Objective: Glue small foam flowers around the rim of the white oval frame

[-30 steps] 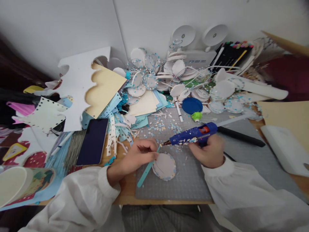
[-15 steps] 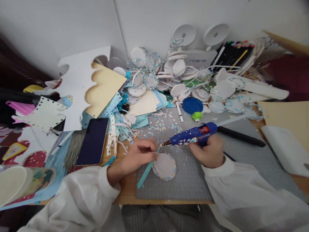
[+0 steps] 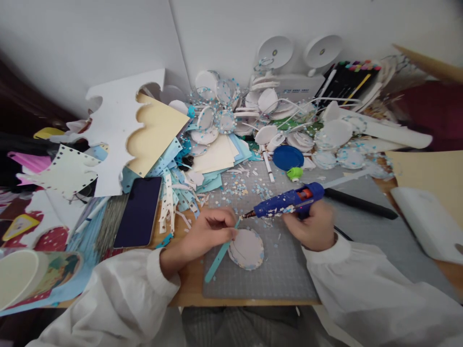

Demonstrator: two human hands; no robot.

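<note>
Left hand [image 3: 207, 235] closed in a pinch on the upper end of the light blue paper strip [image 3: 219, 256], pressed against the left edge of the white paper disc [image 3: 248, 248], apparently to steady the joint. Right hand [image 3: 311, 227] wrapped around the blue glue gun [image 3: 285, 204], nozzle tip just above the disc's upper left edge, at the pinched strip. Disc flat on the grey cutting mat [image 3: 282, 279]. Dark phone [image 3: 139, 211] well left of the disc.

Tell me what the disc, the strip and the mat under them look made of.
Disc: matte white, probably foam or card, going by its flat, dull face. Strip: thin light-blue paper or card, bending slightly. Mat: grey, likely rubbery plastic; faint printed grid lines.
</note>
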